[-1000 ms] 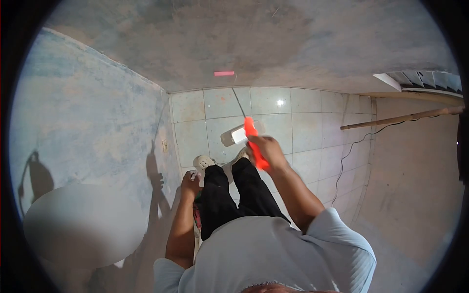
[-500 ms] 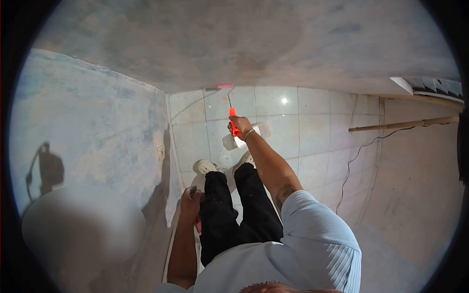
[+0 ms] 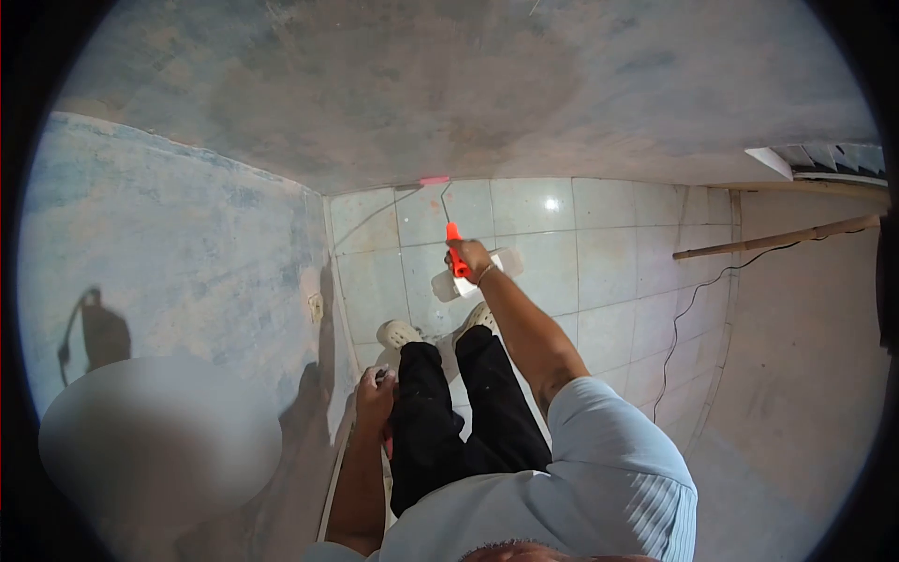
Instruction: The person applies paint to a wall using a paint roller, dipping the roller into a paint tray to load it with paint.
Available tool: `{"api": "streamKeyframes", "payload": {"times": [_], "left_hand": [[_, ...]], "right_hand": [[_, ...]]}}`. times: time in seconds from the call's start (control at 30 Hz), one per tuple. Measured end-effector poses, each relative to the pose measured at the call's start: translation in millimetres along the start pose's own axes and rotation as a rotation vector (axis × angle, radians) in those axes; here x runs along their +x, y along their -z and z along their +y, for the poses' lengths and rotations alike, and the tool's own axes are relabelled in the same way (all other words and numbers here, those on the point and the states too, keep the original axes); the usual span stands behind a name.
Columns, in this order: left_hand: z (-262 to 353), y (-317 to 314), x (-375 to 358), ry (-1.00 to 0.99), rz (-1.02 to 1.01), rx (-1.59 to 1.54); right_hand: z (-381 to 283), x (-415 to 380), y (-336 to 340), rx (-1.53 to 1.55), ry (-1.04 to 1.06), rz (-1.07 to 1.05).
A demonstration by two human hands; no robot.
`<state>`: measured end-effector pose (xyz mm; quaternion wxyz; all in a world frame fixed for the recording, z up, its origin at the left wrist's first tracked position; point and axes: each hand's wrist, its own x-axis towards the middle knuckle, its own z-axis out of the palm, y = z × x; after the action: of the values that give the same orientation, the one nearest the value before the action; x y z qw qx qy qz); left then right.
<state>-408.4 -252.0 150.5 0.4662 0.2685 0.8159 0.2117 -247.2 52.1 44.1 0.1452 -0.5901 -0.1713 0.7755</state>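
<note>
Bare plaster wall (image 3: pixel 421 84) is seen ahead, w/ white floor tiles (image 3: pixel 609 272) far below. An orange roller handle (image 3: pixel 455 249) is gripped in the closed right hand (image 3: pixel 472 258), arm stretched fwd. From the handle a thin wire frame rises to a small pink roller (image 3: pixel 434 180), pressed against the wall at its lower edge, just above the hand. A white tray (image 3: pixel 476 272) lies on the tiles, seen behind the hand. Left hand (image 3: pixel 375 398) is held low beside the dark trousers (image 3: pixel 449 412), fingers curled on sth small & dark; what it is can't be told. A pole (image 3: pixel 777 239) & black cable (image 3: pixel 688 309) lie well off to the right. A pale rounded shape (image 3: pixel 159 440) sits left of the left hand.
</note>
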Motion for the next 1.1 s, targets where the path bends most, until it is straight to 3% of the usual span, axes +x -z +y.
{"api": "streamKeyframes", "payload": {"times": [0.1, 0.27, 0.3, 0.47, 0.53, 0.63, 0.77, 0.87, 0.93, 1.0, 1.1], "left_hand": [[21.3, 9.9, -13.3, 0.0, -0.037, -0.065], [5.3, 8.0, -13.2, -0.01, 0.018, 0.175], [21.1, 19.7, -14.3, -0.108, -0.053, 0.111], [76.0, 39.4, -2.0, -0.074, -0.03, -0.061], [84.4, 44.1, 2.0, -0.152, 0.019, -0.116], [84.3, 46.4, 10.7, -0.305, 0.044, -0.11], [110.0, 65.3, -9.7, -0.097, 0.024, -0.115], [92.0, 69.3, -17.7, -0.167, 0.075, -0.063], [72.4, 69.6, -17.2, -0.23, 0.086, -0.035], [66.8, 73.7, -18.7, -0.084, 0.016, -0.149], [54.5, 69.9, -18.3, -0.024, 0.042, -0.177]], "right_hand": [[-30.8, -52.5, -9.5, 0.028, -0.001, -0.042], [-115.7, -303.6, -42.3, -0.026, 0.02, -0.002], [-126.7, -351.2, -46.5, -0.003, 0.035, -0.034], [-138.3, -501.1, -63.2, -0.013, 0.082, -0.043], [-134.8, -502.5, -65.2, -0.017, 0.048, -0.02], [-124.0, -416.3, -54.8, -0.105, 0.071, -0.003], [-113.0, -253.0, -48.9, -0.062, 0.054, -0.101], [-118.8, -245.3, -67.3, 0.019, -0.012, -0.105], [-122.6, -315.0, -84.6, -0.017, 0.057, -0.109], [-134.7, -407.3, -86.6, -0.01, 0.068, -0.088], [-142.5, -529.0, -82.6, -0.029, 0.111, -0.069]]}}
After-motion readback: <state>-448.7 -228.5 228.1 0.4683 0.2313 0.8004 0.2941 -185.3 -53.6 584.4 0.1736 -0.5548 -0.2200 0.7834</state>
